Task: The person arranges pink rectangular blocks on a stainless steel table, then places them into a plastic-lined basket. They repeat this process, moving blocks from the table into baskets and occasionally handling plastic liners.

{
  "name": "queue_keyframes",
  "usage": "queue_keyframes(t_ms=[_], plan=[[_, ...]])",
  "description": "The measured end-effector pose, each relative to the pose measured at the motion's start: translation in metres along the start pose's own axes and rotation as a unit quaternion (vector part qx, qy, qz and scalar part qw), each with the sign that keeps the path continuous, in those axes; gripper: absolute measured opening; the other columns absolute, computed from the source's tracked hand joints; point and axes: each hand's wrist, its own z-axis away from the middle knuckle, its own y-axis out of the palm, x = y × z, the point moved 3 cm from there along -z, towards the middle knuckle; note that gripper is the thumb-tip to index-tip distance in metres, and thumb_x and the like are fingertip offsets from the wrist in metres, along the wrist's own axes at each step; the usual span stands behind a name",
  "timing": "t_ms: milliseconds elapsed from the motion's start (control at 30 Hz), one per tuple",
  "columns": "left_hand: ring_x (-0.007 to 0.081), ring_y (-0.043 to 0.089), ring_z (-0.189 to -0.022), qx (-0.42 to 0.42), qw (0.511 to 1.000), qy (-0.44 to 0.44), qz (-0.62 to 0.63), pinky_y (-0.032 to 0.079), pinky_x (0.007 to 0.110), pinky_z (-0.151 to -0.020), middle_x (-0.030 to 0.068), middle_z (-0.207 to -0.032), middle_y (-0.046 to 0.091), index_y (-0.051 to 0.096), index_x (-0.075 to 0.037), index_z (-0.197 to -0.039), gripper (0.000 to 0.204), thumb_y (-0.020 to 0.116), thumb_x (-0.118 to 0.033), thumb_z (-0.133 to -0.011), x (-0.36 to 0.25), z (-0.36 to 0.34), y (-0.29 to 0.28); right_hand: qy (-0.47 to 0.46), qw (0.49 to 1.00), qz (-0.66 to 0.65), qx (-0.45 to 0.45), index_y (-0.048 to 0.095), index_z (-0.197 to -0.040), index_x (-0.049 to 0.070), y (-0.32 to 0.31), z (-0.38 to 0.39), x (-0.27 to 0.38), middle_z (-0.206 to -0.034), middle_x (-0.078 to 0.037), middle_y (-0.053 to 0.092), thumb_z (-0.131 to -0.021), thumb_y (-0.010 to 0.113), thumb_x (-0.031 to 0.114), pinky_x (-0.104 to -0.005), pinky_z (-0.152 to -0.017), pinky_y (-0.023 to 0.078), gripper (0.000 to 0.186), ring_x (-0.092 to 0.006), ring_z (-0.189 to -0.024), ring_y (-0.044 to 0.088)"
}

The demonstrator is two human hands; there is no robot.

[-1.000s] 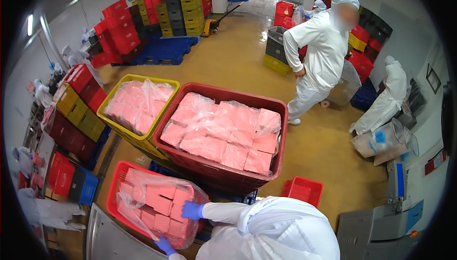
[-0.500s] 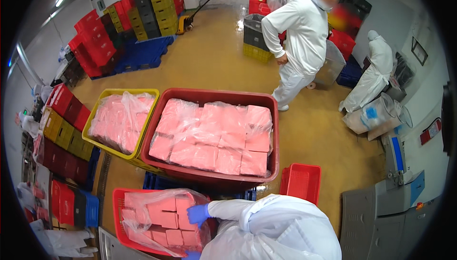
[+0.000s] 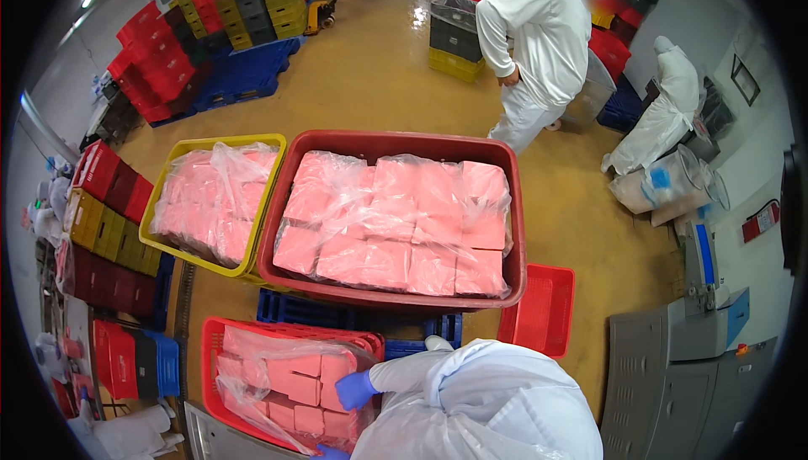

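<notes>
Head view shows our blue-gloved hand [image 3: 356, 390] closed on a pink block [image 3: 337, 370] inside the plastic-lined red crate [image 3: 220, 335] at lower left. Which hand it is we cannot tell; another glove tip [image 3: 330, 453] peeks below, its grip unreadable.

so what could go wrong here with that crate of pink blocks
1. The blue-gloved hand presses on loose plastic film over the pink blocks in the small red crate; the film could slip or tear under it.
2. An empty red crate lies on the floor beside the big red tub, a likely trip hazard.
3. The floor looks glossy, perhaps wet, and a person in white is walking close by.
</notes>
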Motion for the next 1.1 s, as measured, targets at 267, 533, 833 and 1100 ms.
queue_keyframes(t_ms=[267, 533, 833, 1100], plan=[[0.0353, 0.053, -0.112, -0.035, 0.997, 0.069, -0.028, 0.042, 0.039, -0.097, 0.0296, -0.131, 0.047, 0.038, 0.013, -0.131, 0.059, 0.055, -0.027, -0.092, 0.021, -0.045, -0.022, 0.034, 0.997, -0.012, -0.063, 0.068, -0.066, 0.014, 0.017, -0.037, 0.017, -0.063, -0.006, 0.064, -0.069, 0.064, 0.032, -0.0404, -0.062, 0.047, 0.019, -0.0276, -0.064, 0.063], [0.0392, 0.057, -0.104, 0.097, 0.983, -0.094, 0.122, 0.044, 0.042, -0.091, 0.0309, -0.120, 0.055, 0.049, 0.014, -0.122, 0.061, 0.052, -0.040, -0.093, 0.030, -0.050, -0.022, 0.096, 0.993, -0.052, -0.043, 0.069, -0.064, 0.014, 0.027, -0.045, 0.019, -0.062, -0.008, 0.064, -0.065, 0.061, 0.022, -0.0399, -0.060, 0.047, 0.012, -0.0290, -0.062, 0.062], [0.0416, 0.058, -0.099, 0.068, 0.985, -0.067, 0.145, 0.046, 0.044, -0.085, 0.0320, -0.112, 0.059, 0.053, 0.015, -0.115, 0.060, 0.049, -0.042, -0.094, 0.017, -0.017, -0.016, 0.137, 0.990, -0.012, -0.012, 0.070, -0.069, 0.017, 0.031, -0.020, 0.017, -0.072, -0.006, 0.067, -0.067, 0.061, 0.022, -0.0398, -0.067, 0.047, 0.010, -0.0275, -0.074, 0.065], [0.0429, 0.057, -0.100, 0.037, 0.997, 0.046, 0.055, 0.047, 0.045, -0.084, 0.0331, -0.112, 0.057, 0.054, 0.014, -0.113, 0.057, 0.045, -0.040, -0.096, 0.006, -0.005, -0.004, 0.260, 0.953, -0.143, -0.065, 0.061, -0.090, 0.008, -0.140, -0.009, 0.007, -0.083, -0.013, 0.064, -0.075, 0.063, 0.021, -0.0456, -0.069, 0.049, 0.020, -0.0341, -0.084, 0.062]])
